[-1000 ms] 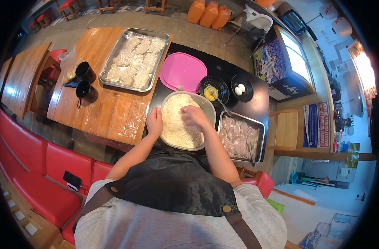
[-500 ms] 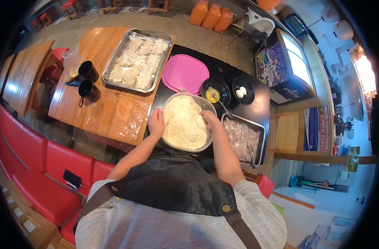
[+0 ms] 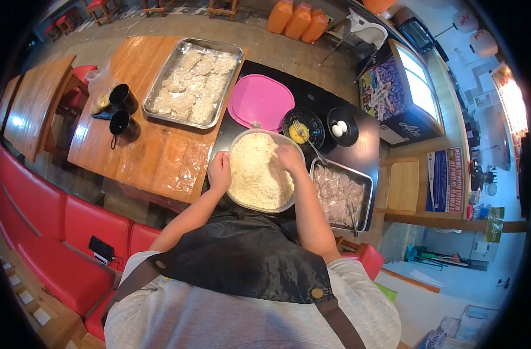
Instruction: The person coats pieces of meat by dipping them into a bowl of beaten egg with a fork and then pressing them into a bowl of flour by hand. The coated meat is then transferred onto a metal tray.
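Note:
A round-cornered tub (image 3: 240, 203) full of pale breadcrumb-like coating (image 3: 259, 171) stands at the near edge of the black table. My left hand (image 3: 220, 170) grips the tub's left rim. Over the right part of the coating is my right hand (image 3: 288, 158), its fingers bent down into the crumbs; what they hold, if anything, is hidden. Behind the tub lies a pink lid (image 3: 260, 102). To the right are a black bowl (image 3: 313, 119) of beaten egg with a fork (image 3: 312, 145) and a metal tray (image 3: 367, 200) of raw meat with tongs (image 3: 352, 218).
On the wooden table (image 3: 155, 160) sit a large tray (image 3: 151, 113) of coated pieces and two black mugs (image 3: 123, 126). A dark bowl (image 3: 351, 135) with white eggs is at the back right. Red bench seats (image 3: 91, 224) run along the left.
My right hand has moved slightly left and up over the coating, away from the tub's right rim. My left hand stays on the left rim.

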The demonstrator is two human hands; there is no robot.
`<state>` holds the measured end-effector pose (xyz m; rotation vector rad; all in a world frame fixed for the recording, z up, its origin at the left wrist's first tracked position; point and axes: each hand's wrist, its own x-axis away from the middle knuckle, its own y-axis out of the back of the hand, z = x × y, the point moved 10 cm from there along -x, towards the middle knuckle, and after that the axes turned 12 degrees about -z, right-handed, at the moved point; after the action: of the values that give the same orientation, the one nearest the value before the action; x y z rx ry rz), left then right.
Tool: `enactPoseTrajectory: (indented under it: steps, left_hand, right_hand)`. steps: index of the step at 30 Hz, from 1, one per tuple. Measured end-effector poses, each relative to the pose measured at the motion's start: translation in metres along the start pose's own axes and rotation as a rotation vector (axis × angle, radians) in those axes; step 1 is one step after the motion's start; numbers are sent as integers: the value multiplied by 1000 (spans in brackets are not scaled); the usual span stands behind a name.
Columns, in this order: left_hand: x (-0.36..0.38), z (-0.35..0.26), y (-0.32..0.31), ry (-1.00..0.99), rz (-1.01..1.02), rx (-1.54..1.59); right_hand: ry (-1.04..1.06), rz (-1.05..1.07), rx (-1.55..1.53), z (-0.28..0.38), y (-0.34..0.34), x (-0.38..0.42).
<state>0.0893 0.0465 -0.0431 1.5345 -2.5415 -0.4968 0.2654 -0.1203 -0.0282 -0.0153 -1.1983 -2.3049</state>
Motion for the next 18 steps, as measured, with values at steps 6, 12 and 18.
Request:
enactPoseTrajectory:
  steps: [6,12,18]
  left_hand:
    - [0,-4,2,6,-10,-31]
    - [-1,-4,3,-4,-29,-20]
    - [0,-3,1,-7,-25,-15]
  right_hand:
    - [-27,-150,29,-75,-46,-16]
    - [-511,192,-478,-58,-29,18]
    - [-269,311,-549,8,-22,28]
